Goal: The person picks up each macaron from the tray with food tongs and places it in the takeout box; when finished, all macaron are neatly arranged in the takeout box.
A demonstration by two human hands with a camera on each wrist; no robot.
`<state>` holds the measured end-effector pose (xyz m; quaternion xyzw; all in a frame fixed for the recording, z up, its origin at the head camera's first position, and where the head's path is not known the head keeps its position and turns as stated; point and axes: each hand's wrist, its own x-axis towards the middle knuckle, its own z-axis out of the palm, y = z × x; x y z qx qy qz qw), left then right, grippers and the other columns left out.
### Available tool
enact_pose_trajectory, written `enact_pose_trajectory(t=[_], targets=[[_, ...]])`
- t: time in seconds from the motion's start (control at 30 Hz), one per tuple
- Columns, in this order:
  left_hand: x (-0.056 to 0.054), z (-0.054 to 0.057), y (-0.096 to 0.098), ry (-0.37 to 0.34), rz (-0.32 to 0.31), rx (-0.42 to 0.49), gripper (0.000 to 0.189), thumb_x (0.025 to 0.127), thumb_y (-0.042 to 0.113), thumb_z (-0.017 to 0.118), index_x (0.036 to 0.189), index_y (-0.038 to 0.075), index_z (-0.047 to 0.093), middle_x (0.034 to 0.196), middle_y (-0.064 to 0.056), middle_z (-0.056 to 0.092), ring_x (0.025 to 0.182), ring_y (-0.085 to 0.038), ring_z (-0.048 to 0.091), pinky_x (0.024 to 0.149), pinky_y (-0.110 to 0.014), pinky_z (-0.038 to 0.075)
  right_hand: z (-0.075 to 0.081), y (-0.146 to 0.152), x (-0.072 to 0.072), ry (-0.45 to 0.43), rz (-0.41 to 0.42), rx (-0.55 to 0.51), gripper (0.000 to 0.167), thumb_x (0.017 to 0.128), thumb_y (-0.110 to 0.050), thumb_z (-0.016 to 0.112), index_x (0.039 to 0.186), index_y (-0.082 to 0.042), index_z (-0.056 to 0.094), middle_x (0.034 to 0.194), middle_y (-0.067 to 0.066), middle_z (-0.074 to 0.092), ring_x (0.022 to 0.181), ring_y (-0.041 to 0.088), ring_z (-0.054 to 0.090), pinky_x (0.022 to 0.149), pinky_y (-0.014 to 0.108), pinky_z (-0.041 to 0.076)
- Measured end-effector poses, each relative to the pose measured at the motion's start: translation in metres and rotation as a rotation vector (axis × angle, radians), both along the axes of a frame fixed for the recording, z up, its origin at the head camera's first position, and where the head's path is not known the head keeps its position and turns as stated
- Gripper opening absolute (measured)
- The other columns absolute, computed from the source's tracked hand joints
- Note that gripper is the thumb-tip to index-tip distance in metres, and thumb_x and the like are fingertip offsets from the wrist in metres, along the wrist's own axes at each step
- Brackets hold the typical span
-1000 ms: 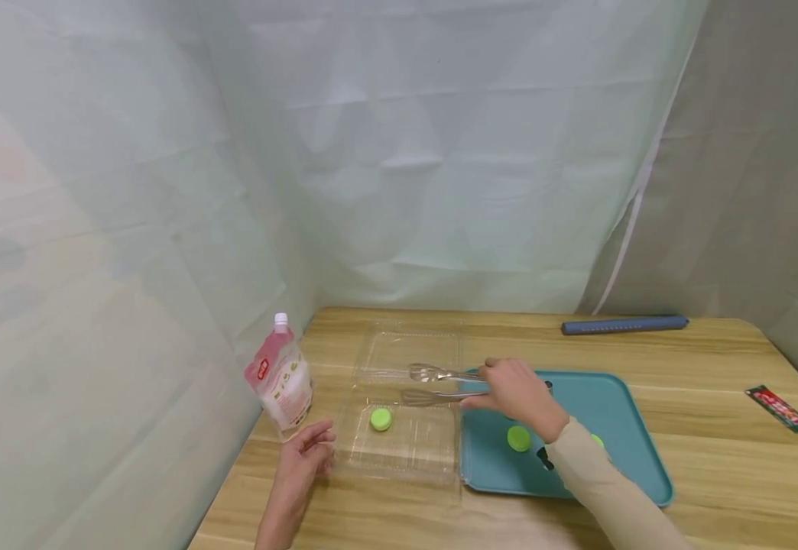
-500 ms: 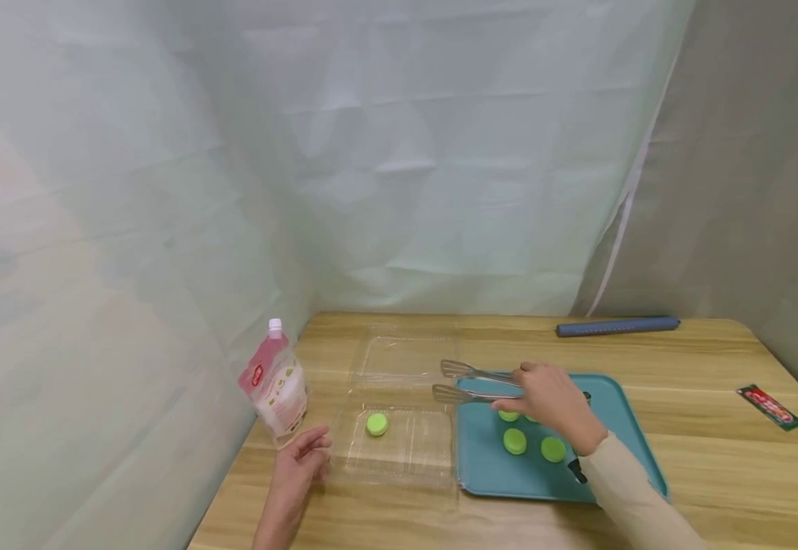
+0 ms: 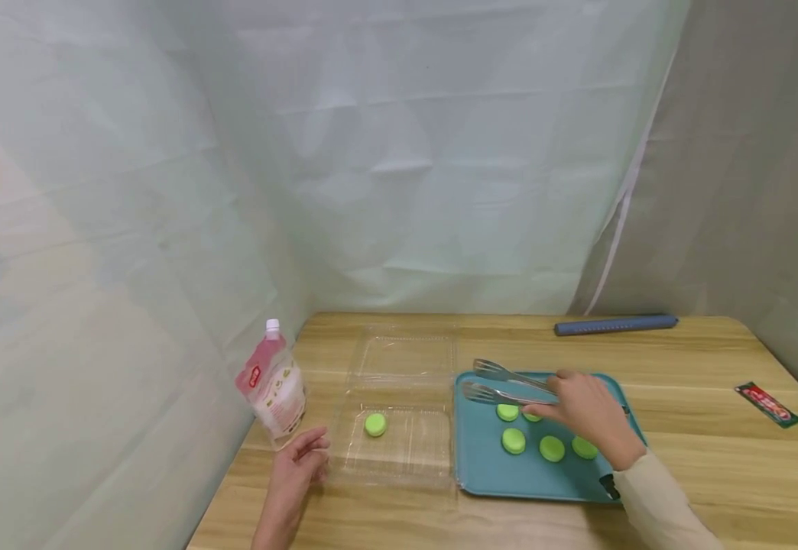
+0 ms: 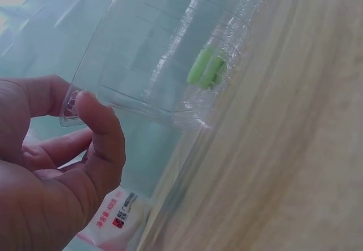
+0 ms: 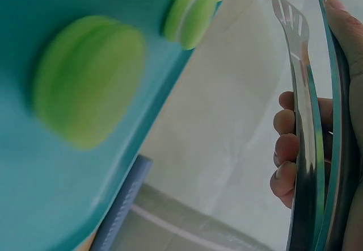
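Pale sheeting [image 3: 399,191] hangs behind a wood-grain table [image 3: 702,367]. In the head view, the right hand [image 3: 592,416] holds metal tongs [image 3: 495,372], tips spread with nothing between; green macarons [image 3: 552,448] lie on a teal tray [image 3: 495,477], below that grip, and a lone macaron [image 3: 374,425] sits well to its left in a clear clamshell container [image 3: 416,454]. In the left wrist view, the left hand [image 4: 68,149] pinches the container's corner — probably steadying it. In the right wrist view, the right hand wraps the tongs' arms — likely so one squeeze closes them.
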<state>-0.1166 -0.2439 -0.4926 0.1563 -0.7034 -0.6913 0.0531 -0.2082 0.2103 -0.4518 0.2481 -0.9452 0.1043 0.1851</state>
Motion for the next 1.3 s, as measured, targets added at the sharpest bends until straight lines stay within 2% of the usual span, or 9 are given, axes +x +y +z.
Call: enact_pose_trajectory(t=[0.2,0.43,0.63,0.93,1.3], targets=[[0.001,-0.001,-0.001,0.000,-0.002,-0.012,0.046,0.089,-0.009,0.057,0.135,-0.014,0.052,0.102,-0.009,0.062,0.072,-0.010,0.056,0.060,-0.024,0.050,-0.007,0.017,0.006,0.037,-0.014,0.012,0.046,0.078,-0.056,0.079,0.064,-0.019,0.055,0.059,-0.009,0.036,0.048,0.005,0.030,0.043,0.024,0.028],[-0.001,-0.002,0.001,0.020,-0.018,-0.011,0.046,0.089,-0.010,0.057,0.134,-0.014,0.052,0.102,-0.009,0.061,0.071,-0.010,0.055,0.059,-0.023,0.050,-0.012,0.038,0.019,-0.033,-0.070,0.003,0.046,0.079,-0.055,0.079,0.066,-0.017,0.058,0.062,-0.008,0.039,0.051,0.007,0.032,0.043,0.025,0.027],[-0.002,-0.001,0.001,0.025,-0.022,-0.020,0.045,0.089,-0.010,0.057,0.134,-0.014,0.053,0.103,-0.010,0.061,0.072,-0.010,0.055,0.059,-0.023,0.050,-0.015,0.052,0.027,-0.046,-0.100,0.015,0.047,0.080,-0.056,0.078,0.067,-0.017,0.055,0.063,-0.007,0.038,0.050,0.007,0.032,0.042,0.026,0.027],[0.002,-0.003,-0.003,-0.015,-0.015,-0.040,0.046,0.091,-0.008,0.057,0.137,-0.013,0.051,0.106,-0.010,0.061,0.077,-0.012,0.057,0.062,-0.026,0.053,-0.020,0.067,0.031,-0.011,-0.079,0.013,0.052,0.078,-0.055,0.079,0.062,-0.021,0.044,0.059,-0.009,0.032,0.051,0.005,0.026,0.043,0.023,0.021],[-0.002,-0.005,-0.003,0.027,-0.030,-0.021,0.045,0.090,-0.011,0.057,0.135,-0.015,0.052,0.102,-0.009,0.061,0.072,-0.012,0.055,0.058,-0.026,0.052,-0.020,0.073,0.032,-0.040,-0.089,0.038,0.049,0.076,-0.051,0.083,0.061,-0.022,0.046,0.057,-0.010,0.031,0.051,0.004,0.024,0.044,0.023,0.019]])
